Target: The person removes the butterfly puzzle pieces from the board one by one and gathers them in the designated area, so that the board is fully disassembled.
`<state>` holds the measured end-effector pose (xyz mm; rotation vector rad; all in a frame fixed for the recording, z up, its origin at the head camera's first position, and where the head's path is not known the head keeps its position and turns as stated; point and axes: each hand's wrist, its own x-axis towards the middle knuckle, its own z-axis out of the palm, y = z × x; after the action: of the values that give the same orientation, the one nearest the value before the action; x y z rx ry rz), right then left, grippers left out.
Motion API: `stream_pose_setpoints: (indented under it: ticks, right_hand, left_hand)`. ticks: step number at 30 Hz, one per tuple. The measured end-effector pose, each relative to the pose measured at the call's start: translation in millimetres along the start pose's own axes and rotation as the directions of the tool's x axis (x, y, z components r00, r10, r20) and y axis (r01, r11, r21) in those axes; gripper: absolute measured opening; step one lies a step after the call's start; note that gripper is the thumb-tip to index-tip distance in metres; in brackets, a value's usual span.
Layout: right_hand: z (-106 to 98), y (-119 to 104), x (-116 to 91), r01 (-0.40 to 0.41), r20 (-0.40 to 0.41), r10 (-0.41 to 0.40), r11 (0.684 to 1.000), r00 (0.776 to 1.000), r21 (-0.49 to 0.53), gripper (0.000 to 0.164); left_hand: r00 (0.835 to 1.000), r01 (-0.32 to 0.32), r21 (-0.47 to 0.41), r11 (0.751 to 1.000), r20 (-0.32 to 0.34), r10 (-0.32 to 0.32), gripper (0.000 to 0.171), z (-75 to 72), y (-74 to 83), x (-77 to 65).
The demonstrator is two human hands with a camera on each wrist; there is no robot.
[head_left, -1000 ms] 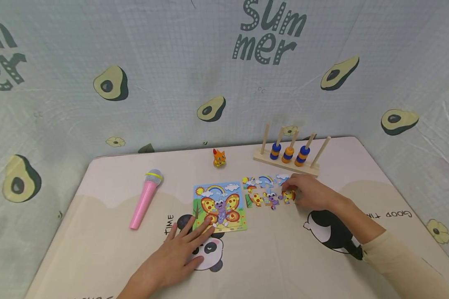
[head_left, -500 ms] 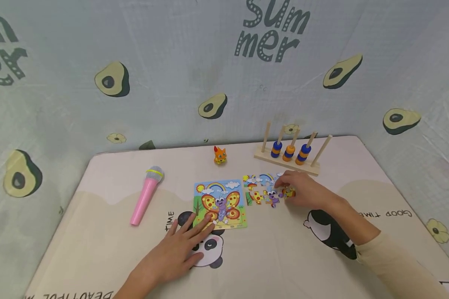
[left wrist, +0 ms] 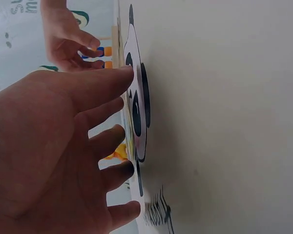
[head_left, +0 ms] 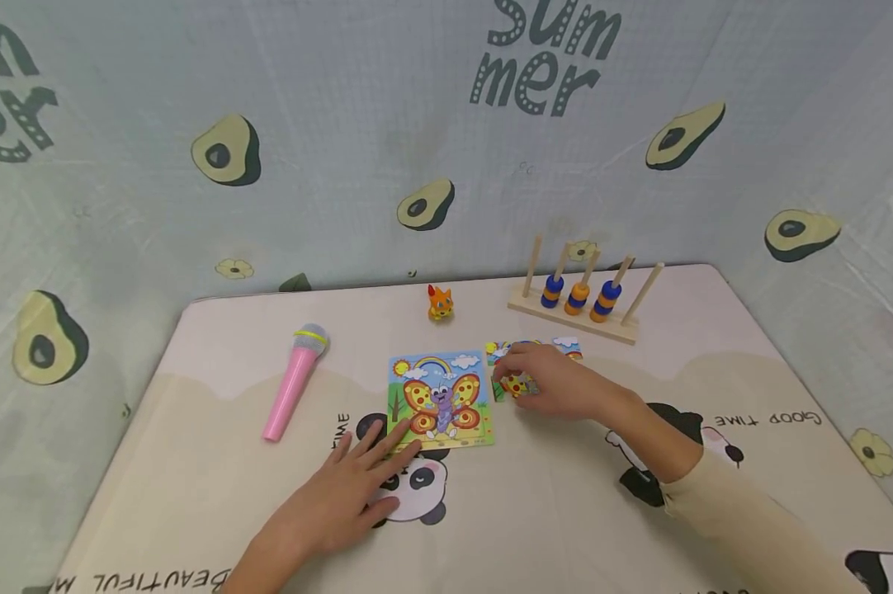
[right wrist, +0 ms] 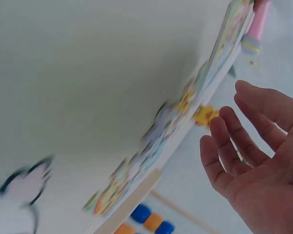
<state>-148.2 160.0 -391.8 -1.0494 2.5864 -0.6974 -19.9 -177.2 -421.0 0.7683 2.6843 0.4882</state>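
Note:
A square butterfly puzzle (head_left: 441, 404) lies flat at the middle of the table. My left hand (head_left: 335, 507) rests on the table with fingers spread, its fingertips on the puzzle's lower left corner. Loose puzzle pieces (head_left: 569, 344) with cloud and butterfly parts lie in rows right of it. Over these pieces hovers my right hand (head_left: 554, 381), hiding several of them and close to the puzzle's right edge. In the right wrist view, the fingers (right wrist: 249, 141) are loosely bent with nothing between them, and the pieces (right wrist: 156, 129) lie on the table beyond.
A pink toy microphone (head_left: 294, 388) lies at the left. Toward the back edge stands a small orange animal figure (head_left: 440, 305). Behind the pieces is a wooden peg rack (head_left: 573, 313) with blue and orange rings. A printed cloth (head_left: 328, 206) hangs behind the table.
My right hand has moved left across the loose pieces, from their right end to near the puzzle. The left hand has stayed at the puzzle's corner. The view has tilted slightly.

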Motion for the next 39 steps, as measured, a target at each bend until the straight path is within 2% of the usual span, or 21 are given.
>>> stream_pose_setpoints:
  ticks: [9, 13, 21, 27, 32, 39]
  right_hand:
    - [14.5, -28.5, 28.0, 0.028, 0.076, -0.03, 0.999, 0.997, 0.029, 0.035]
    - [22.0, -39.1, 39.9, 0.025, 0.103, -0.03, 0.999, 0.994, 0.048, 0.032]
    - [39.2, -54.8, 61.6, 0.043, 0.155, -0.051, 0.997, 0.987, 0.058, 0.039]
    - [50.5, -65.7, 75.2, 0.049, 0.191, -0.055, 0.998, 0.98, 0.035, 0.043]
    - [54.7, -71.7, 79.5, 0.018, 0.211, -0.02, 1.0, 0.977, 0.014, 0.048]
    - [60.1, -73.6, 83.4, 0.043, 0.201, -0.04, 0.999, 0.979, -0.011, 0.053]
  left_hand:
    - [0.998, 0.016, 0.026, 1.0, -0.056, -0.014, 0.063, 1.2, -4.5, -15.5]
    - [0.997, 0.011, 0.03, 0.999, -0.073, -0.009, 0.063, 1.5, -5.3, -17.0]
    - [0.999, 0.015, 0.033, 0.999, -0.046, -0.013, 0.068, -0.2, -6.3, -14.9]
    - [0.999, 0.05, 0.02, 0.999, -0.017, -0.05, 0.07, -1.9, -6.6, -16.0]
    - [0.999, 0.045, 0.027, 0.999, -0.026, -0.044, 0.07, -0.8, -6.7, -16.6]
    - [0.999, 0.034, 0.03, 0.999, -0.036, -0.033, 0.07, 1.1, -7.8, -17.1]
